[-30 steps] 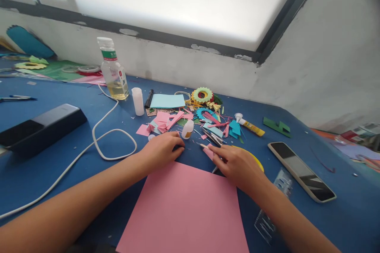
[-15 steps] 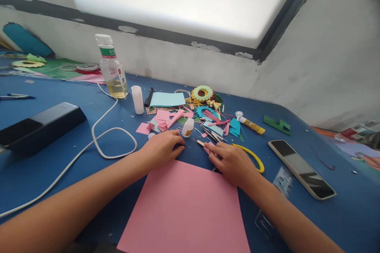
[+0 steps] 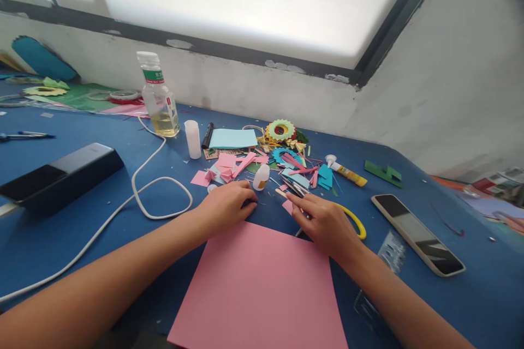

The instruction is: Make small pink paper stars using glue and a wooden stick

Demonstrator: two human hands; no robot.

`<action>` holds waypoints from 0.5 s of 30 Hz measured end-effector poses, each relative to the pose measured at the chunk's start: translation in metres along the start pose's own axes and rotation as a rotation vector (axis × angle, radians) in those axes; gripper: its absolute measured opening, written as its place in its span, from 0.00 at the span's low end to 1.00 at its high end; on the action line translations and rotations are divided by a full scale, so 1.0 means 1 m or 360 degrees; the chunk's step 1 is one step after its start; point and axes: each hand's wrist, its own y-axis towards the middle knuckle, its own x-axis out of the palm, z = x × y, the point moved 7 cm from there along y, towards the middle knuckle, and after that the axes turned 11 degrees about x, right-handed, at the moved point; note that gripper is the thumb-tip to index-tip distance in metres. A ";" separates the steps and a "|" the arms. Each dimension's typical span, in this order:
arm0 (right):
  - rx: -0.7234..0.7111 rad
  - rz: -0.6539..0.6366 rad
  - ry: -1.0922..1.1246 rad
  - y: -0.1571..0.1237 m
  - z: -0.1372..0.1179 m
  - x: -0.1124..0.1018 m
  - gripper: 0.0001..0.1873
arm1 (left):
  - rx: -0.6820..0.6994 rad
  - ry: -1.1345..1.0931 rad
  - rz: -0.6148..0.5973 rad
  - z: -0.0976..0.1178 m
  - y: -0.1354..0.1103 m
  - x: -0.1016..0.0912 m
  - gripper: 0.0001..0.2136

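Pink sheet: it lies flat in front of the person on the blue worktop, the large pink sheet reaching up between both hands.
Left hand: the left hand rests at the sheet's far corner, fingers curled, probably to steady it; whether they pinch anything, I cannot tell.
Pale stick: the right hand pinches the pale stick with its tip jutting out, seemingly to leave that end free; a pink scrap shows beneath the fingers.
Crowding: a small white bottle and paper scraps block the space ahead; a yellow handle sits beside the right hand.
Right side: phone; clear stencil, partly under the forearm.
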 end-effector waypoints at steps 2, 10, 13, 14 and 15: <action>-0.0020 -0.0035 -0.0021 0.000 -0.003 0.004 0.17 | 0.0000 0.0000 0.0004 0.000 0.000 0.000 0.11; -0.0127 -0.0124 -0.0080 -0.002 -0.006 0.007 0.17 | 0.0006 0.0006 0.0006 0.001 0.001 -0.001 0.11; -0.0112 -0.0095 -0.0066 -0.003 -0.004 0.003 0.17 | 0.0013 0.0015 -0.0001 0.002 0.001 -0.002 0.11; -0.0098 -0.0078 -0.0059 -0.003 -0.004 0.002 0.17 | 0.0015 0.0018 -0.0002 0.002 0.001 -0.002 0.11; -0.0082 -0.0062 -0.0051 -0.003 -0.004 0.001 0.17 | 0.0016 0.0021 -0.0004 0.002 0.001 -0.002 0.12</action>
